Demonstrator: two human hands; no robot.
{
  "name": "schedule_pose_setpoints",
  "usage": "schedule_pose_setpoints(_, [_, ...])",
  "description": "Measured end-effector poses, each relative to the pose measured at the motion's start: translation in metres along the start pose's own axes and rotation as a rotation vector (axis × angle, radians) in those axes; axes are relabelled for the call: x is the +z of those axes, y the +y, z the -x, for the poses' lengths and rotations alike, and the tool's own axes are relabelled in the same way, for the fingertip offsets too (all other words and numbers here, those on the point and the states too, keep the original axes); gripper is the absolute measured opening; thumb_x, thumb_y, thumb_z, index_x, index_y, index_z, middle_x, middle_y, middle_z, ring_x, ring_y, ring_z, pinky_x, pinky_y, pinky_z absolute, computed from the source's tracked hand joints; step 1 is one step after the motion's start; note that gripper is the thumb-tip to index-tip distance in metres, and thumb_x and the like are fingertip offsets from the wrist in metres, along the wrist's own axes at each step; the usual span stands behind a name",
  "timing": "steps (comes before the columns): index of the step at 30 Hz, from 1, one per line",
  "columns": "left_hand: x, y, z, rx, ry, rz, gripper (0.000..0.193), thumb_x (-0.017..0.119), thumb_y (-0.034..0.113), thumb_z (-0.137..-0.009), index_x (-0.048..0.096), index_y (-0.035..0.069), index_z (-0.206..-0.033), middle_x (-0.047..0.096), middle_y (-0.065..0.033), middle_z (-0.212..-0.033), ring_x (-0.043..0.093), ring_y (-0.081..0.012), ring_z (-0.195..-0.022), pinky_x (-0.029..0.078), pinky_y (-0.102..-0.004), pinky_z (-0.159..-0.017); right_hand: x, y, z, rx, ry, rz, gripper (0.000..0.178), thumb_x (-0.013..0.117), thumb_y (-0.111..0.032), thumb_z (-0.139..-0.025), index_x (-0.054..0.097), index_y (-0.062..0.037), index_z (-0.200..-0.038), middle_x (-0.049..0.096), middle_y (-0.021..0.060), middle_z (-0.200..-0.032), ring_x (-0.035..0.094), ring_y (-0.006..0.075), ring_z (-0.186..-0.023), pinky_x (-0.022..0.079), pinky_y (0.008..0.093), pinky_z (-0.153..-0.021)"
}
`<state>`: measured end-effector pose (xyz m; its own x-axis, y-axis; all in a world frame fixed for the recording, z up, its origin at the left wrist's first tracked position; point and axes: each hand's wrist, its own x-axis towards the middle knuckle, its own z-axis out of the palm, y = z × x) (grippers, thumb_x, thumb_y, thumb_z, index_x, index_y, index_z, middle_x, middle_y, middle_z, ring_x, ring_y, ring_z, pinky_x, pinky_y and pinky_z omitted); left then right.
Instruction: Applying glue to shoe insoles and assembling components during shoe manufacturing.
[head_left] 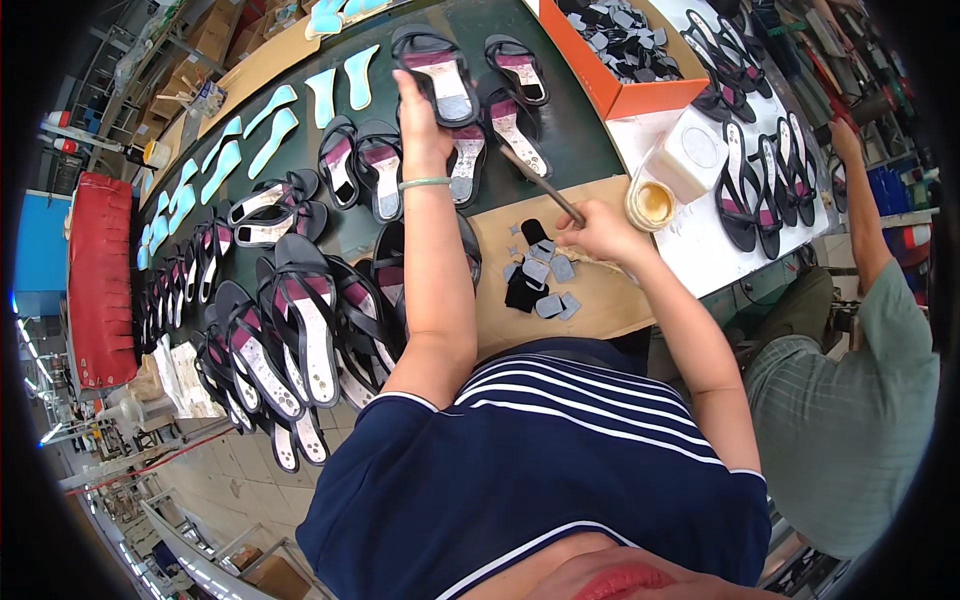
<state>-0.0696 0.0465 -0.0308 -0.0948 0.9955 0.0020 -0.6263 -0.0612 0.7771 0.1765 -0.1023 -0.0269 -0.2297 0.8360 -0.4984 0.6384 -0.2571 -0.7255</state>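
My left hand [424, 130] is at the far middle of the table, gripping a black strappy sandal [438, 75] by its side. That sandal has a white and purple insole with a grey patch at the heel end; some of my fingers are hidden beneath it. My right hand [600, 232] is closed around a thin brown-handled brush [545, 185]; its far end points toward the sandals, and its bristles are hard to make out. Just below that hand, grey and black patches [540, 268] lie on a brown sheet [600, 300]. An open jar of yellowish glue [652, 205] stands to its right.
Sandals crowd the dark green table [440, 15], with a stack [290, 320] at left. Light blue insoles [270, 140] line the far left. An orange box [650, 100] holds many patches. A white container [688, 155] stands near more sandals [765, 190]. A co-worker [850, 400] is at right.
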Motion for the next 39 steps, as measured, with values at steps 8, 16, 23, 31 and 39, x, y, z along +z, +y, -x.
schedule_pose_setpoints(8, [-0.032,0.025,-0.002,0.062,0.171,0.021,0.063,0.031,0.056,-0.097,0.047,0.003,-0.127,0.059,-0.0099,-0.119,0.061,-0.024,-0.104,0.051,-0.0385,-0.089,0.053,0.014,-0.046,-0.29,0.272,0.242,0.025,0.077,-0.01,-0.068,0.06,0.0033,-0.081,0.066,0.0152,-0.074,0.065,0.0302,-0.07,0.052,0.0374,-0.066])
schedule_pose_setpoints(16, [-0.03,0.041,0.005,0.137,0.241,-0.03,0.063,0.029,0.055,-0.098,0.046,0.002,-0.128,0.058,-0.0114,-0.12,0.06,-0.0249,-0.105,0.05,-0.038,-0.09,-0.031,-0.032,-0.034,-0.061,0.153,-0.348,0.014,0.071,-0.004,-0.078,0.06,0.0014,-0.084,0.061,0.0055,-0.066,0.061,0.0109,-0.053,0.035,0.0241,-0.036])
schedule_pose_setpoints(23, [0.003,0.032,0.032,-0.172,-0.264,0.042,0.078,0.024,0.067,-0.092,0.054,0.001,-0.121,0.067,-0.0146,-0.1,0.067,-0.032,-0.091,0.055,-0.0367,-0.069,-0.047,-0.052,-0.024,-0.167,0.085,-0.623,0.014,0.069,-0.004,-0.082,0.058,0.0016,-0.089,0.063,0.0083,-0.07,0.065,0.0133,-0.055,0.025,0.0187,-0.031])
schedule_pose_setpoints(31, [0.065,-0.004,0.049,-0.32,-0.391,0.114,0.08,0.028,0.069,-0.09,0.055,-0.001,-0.118,0.066,-0.0165,-0.098,0.066,-0.0264,-0.088,0.058,-0.0371,-0.071,-0.064,-0.078,-0.035,-0.353,0.368,-0.599,0.02,0.067,0.003,-0.08,0.057,0.0046,-0.097,0.069,0.0175,-0.083,0.069,0.0193,-0.062,0.03,0.0187,-0.034])
schedule_pose_setpoints(39, [0.078,-0.01,0.049,-0.268,-0.336,0.116,0.078,0.028,0.07,-0.089,0.057,0.002,-0.114,0.067,-0.0148,-0.09,0.069,-0.0288,-0.072,0.058,-0.0359,-0.067,-0.071,-0.069,-0.032,-0.355,0.465,-0.735,0.021,0.067,0.005,-0.078,0.057,0.0099,-0.096,0.068,0.0193,-0.081,0.069,0.0187,-0.061,0.032,0.0182,-0.033])
